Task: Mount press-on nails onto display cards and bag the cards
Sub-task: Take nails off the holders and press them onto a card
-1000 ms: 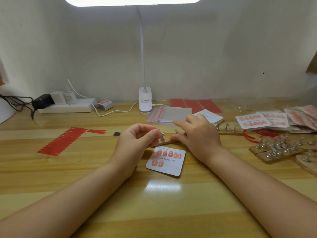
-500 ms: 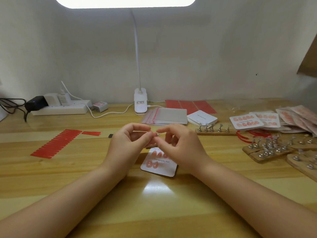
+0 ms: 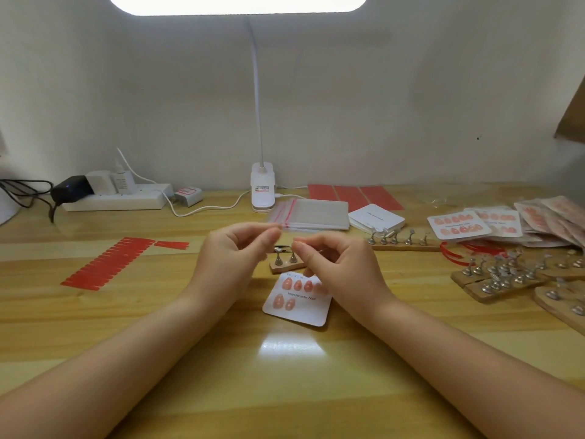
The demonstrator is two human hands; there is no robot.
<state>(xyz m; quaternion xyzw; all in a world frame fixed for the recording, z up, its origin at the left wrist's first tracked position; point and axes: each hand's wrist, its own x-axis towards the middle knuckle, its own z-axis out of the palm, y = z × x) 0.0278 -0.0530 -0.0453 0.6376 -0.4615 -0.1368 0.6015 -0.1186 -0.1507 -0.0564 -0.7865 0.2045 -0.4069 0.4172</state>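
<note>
The white square display card [image 3: 297, 301] printed "Handmade Nail" lies flat at table centre, tilted, its top edge towards 1 o'clock. Six pink press-on nails [image 3: 297, 285] show on it, tips pointing away: four above, two below. The left hand [image 3: 235, 255] and right hand [image 3: 340, 263] hover above with fingertips pinched; whether either grips anything is unclear. Beyond, a small wooden block [image 3: 286, 266] carries two metal stands.
</note>
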